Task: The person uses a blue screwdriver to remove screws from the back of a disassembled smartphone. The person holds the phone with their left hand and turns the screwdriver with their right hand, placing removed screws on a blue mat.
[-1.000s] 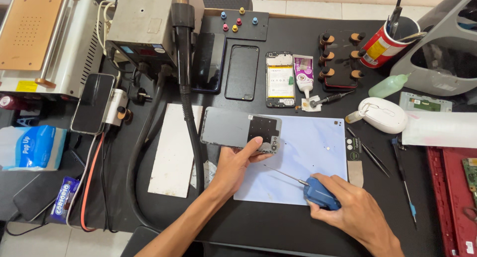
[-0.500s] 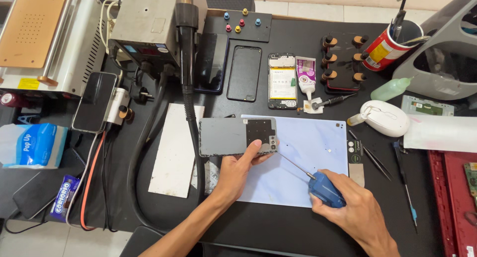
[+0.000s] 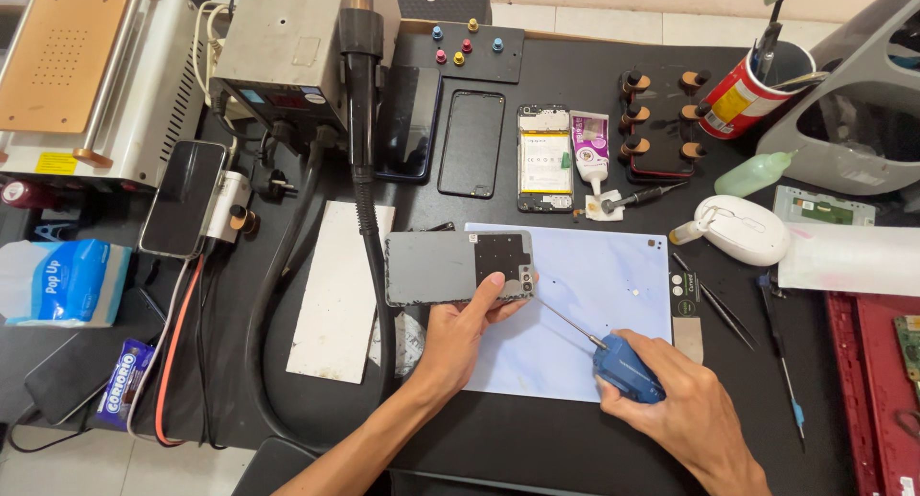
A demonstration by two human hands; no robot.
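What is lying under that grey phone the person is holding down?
The grey phone lies partly on a pale blue work mat, partly on the black table. The left hand steadies it. Anything directly beneath is hidden.

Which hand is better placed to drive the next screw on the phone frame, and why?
Right. The right hand grips the blue screwdriver, tip near the phone frame; the left hand steadies it.

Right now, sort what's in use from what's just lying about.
In use:
left hand
grey phone frame
right hand
blue screwdriver
pale work mat

Lying about:
glue tube
white mouse
tissue pack
tweezers
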